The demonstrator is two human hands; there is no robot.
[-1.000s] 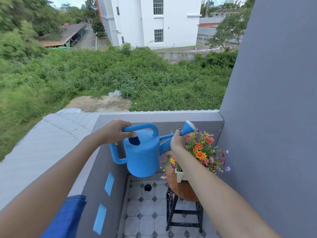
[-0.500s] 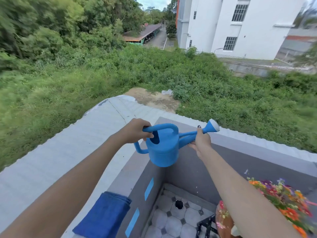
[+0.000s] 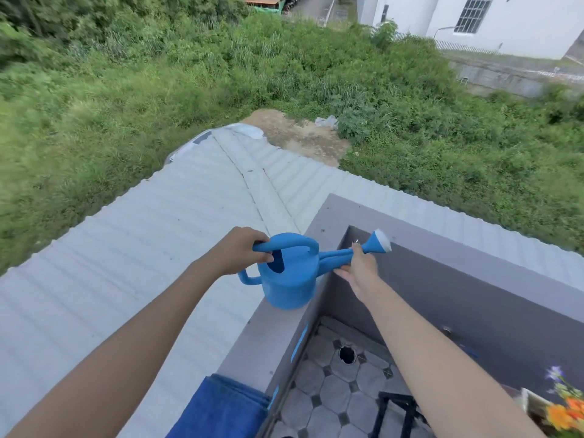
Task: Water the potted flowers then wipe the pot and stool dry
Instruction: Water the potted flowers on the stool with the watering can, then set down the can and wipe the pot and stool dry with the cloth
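Observation:
A blue watering can (image 3: 292,279) sits upright at the grey ledge (image 3: 268,339) of the balcony wall, its base touching or just above the top. My left hand (image 3: 240,252) grips its top handle. My right hand (image 3: 360,268) holds the spout from below, just behind the white-faced rose. A folded blue cloth (image 3: 221,409) lies on the same ledge, nearer to me. Orange and purple potted flowers (image 3: 565,406) in a white pot show at the bottom right corner. Part of the black stool frame (image 3: 395,412) is visible beside my right forearm.
A corrugated grey roof (image 3: 158,248) lies beyond the ledge on the left. The tiled balcony floor (image 3: 331,390) has a round drain hole (image 3: 347,355). The dark grey parapet wall (image 3: 458,298) runs off to the right. Overgrown greenery drops away beyond.
Both hands carried the watering can away from over the flowers, leftward and down to the ledge. The view swung left, pushing the flowers to the bottom right corner.

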